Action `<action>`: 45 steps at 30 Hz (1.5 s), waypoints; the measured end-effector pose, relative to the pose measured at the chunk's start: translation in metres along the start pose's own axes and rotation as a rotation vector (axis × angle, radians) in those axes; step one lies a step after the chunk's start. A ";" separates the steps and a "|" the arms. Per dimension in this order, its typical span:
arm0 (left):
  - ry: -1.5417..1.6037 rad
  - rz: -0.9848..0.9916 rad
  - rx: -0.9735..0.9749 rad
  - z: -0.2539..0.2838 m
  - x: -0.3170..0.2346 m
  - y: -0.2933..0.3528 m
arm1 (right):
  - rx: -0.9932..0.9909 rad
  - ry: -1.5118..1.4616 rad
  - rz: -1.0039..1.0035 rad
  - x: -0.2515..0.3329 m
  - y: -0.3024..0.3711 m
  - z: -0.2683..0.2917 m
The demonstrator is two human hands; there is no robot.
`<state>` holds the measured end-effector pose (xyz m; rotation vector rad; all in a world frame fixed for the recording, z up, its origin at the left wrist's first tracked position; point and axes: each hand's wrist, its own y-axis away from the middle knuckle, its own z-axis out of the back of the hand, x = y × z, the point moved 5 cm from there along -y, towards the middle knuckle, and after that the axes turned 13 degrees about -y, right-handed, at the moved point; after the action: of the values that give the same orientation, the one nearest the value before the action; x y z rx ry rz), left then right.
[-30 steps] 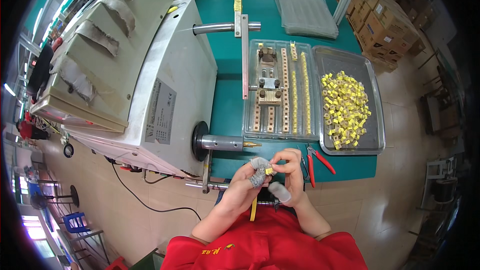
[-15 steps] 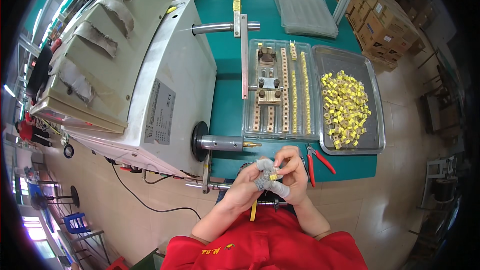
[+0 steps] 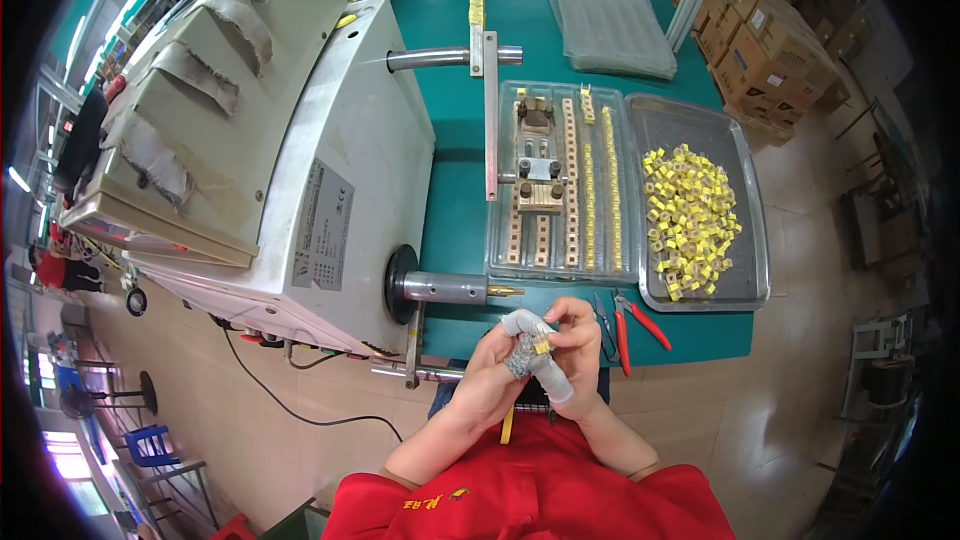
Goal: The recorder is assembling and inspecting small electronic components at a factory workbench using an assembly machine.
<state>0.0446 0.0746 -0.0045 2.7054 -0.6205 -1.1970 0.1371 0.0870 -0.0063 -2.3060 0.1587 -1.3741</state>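
My two hands meet in front of my red shirt, over the near edge of the green table. Between them is a small yellow-taped coil bobbin (image 3: 542, 348). My left hand (image 3: 490, 365) curls round it from the left, a pale cover on its thumb and finger. From the right, the bare fingertips of my right hand (image 3: 575, 345) pinch at the bobbin, and its thumb wears a white cover too. Fine wire ends are too small to make out. Just ahead of my hands is the brass-tipped spindle (image 3: 505, 291) of a winding machine (image 3: 340, 170).
A clear plastic tray (image 3: 630, 250) with rows of bobbins stands ahead, a metal fixture over it. Right of it, a metal tray (image 3: 757, 250) holds many yellow bobbins. Red-handled cutters (image 3: 640, 325) and dark tweezers (image 3: 605, 320) lie nearby. Clear trays (image 3: 615, 25) are stacked farther back.
Both hands have shifted slightly left, and the bobbin has turned a little between the fingers. The tweezers beside the cutters show more fully now.
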 end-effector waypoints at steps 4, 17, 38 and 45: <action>-0.040 -0.026 -0.016 -0.001 0.003 0.000 | -0.032 -0.095 0.005 -0.002 0.001 -0.001; -0.367 -0.214 -0.149 0.002 -0.004 0.002 | -0.021 -0.310 -0.049 -0.002 -0.003 -0.006; -0.246 -0.050 -0.042 0.013 0.001 0.002 | 0.343 0.767 0.151 0.052 -0.054 0.024; -0.407 -0.052 -0.076 0.006 0.003 0.012 | 0.099 1.131 0.120 0.015 -0.166 0.120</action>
<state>0.0379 0.0630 -0.0078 2.4430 -0.5346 -1.7665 0.2261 0.2685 0.0297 -1.1663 0.5314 -2.3611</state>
